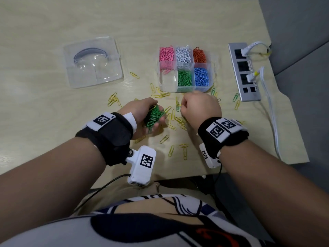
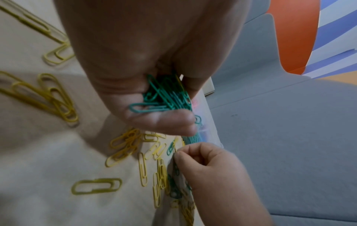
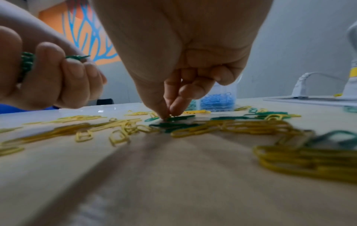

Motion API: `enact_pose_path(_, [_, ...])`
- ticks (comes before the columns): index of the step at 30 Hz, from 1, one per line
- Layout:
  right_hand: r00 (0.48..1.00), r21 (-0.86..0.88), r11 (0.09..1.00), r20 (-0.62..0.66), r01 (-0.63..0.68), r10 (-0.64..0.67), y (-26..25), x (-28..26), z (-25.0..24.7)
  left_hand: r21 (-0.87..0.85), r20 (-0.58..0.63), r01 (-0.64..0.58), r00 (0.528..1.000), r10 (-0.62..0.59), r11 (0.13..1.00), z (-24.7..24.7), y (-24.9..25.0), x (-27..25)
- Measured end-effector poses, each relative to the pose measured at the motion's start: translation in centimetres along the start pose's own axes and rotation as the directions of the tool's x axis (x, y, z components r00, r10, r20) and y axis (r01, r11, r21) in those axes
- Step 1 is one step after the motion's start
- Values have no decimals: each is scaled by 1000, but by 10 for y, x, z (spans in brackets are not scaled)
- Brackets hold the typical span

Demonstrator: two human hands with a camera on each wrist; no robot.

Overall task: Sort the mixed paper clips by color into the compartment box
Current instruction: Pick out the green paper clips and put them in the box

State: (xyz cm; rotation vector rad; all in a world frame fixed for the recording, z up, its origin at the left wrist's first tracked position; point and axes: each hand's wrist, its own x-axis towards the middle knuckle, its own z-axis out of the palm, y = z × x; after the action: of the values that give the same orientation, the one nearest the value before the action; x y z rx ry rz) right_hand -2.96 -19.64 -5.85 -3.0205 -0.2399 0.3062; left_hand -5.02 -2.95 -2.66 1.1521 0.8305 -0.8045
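Paper clips, green bunch (image 1: pixel 154 116): cupped in curled left hand (image 1: pixel 142 111) as a holding store, sparing trips to the box. Right hand (image 1: pixel 199 107) pinches 1 green clip (image 3: pixel 179 118) off the table (image 1: pixel 53 107) among scattered yellow clips (image 1: pixel 178 122). Compartment box (image 1: pixel 185 90) just beyond, its near-left cell apparently kept for yellow.

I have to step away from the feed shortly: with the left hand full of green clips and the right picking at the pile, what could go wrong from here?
1. The left hand grips a loose bunch of green clips; ends stick out between the fingers, so some may drop among the yellow clips.
2. The right hand pinches a green clip lying against yellow ones, so a tangled yellow may ride along into the compartment box.
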Motion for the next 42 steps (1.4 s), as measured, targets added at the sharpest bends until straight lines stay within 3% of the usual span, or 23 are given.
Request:
enact_pose_path(3, [1000,-3,1000,3,-23,23,1,-1,-2,3,1,-2,1000,2,1000,-3,1,-2])
enact_pose_path(5, [999,116,993,-35,-30,35,0,-3,-7,7,0,-7,1000,7,1000,-4,1,-2])
enact_pose_path(7, [996,275,960,-85,45,-22,-7,-6,-11,15,-4,-8,1000,8,1000,-5,1,-2])
enact_pose_path(9, [991,329,937,-88,120,-96,-14,-7,-13,25,-9,-13,1000,13,1000,-6,2,-1])
enact_pose_path(16, [986,102,984,97,-149,139,-7,3,-2,39,-13,-6,1000,6,999,-9,3,-1])
enact_pose_path(25, [988,101,993,145,-62,47,-18,12,2,76,-30,-6,1000,8,997,-10,2,6])
enact_pose_path(27, [987,167,983,151,-72,47,-17,9,-2,61,-28,4,1000,-2,998,-10,1,7])
enact_pose_path(29, [996,332,942,78,-58,34,-17,4,-7,32,-30,16,999,-15,999,-9,0,9])
enact_pose_path(32, [993,530,840,-55,117,-103,-33,-11,-19,26,-46,15,999,-14,1000,-10,0,12])
enact_pose_path(34, [976,516,830,-65,212,-209,-46,-20,-21,21,-43,12,999,-11,1000,-10,1,13])
enact_pose_path(36, [966,495,830,-129,257,-223,-51,-25,-18,-17,-8,29,1000,-29,999,-9,2,13])
enact_pose_path(39, [976,448,878,-201,169,-85,-32,-24,-16,-94,51,57,997,-52,994,-6,0,12])
enact_pose_path(42, [1000,138,990,-27,19,-16,0,-18,-9,-107,24,49,999,-47,993,-3,0,10])
